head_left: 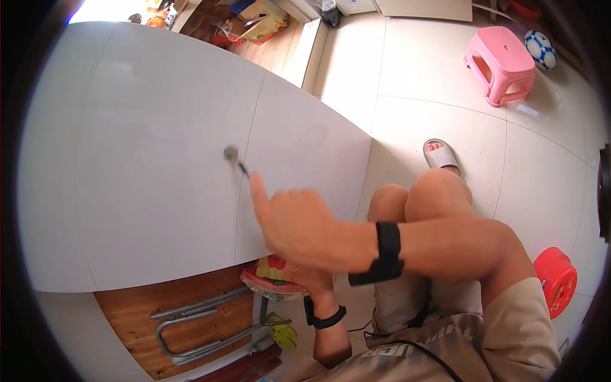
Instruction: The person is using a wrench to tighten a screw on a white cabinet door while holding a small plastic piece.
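My right hand reaches across from the right, over the edge of a white tabletop. Its fingers are closed on a thin dark stick-like thing with a small round greyish end, blurred; its exact kind is unclear. The round end is over the tabletop, but whether it touches cannot be told. Below the right wrist is my left hand, beside a colourful padded seat at the table's near edge. The right hand and forearm partly cover it, and its fingers are hidden. Both wrists wear black bands.
A wooden board with folding metal legs stands under the table's near side. On the tiled floor are a pink stool, a blue-and-white ball and a red stool. My bent knees are right of the table.
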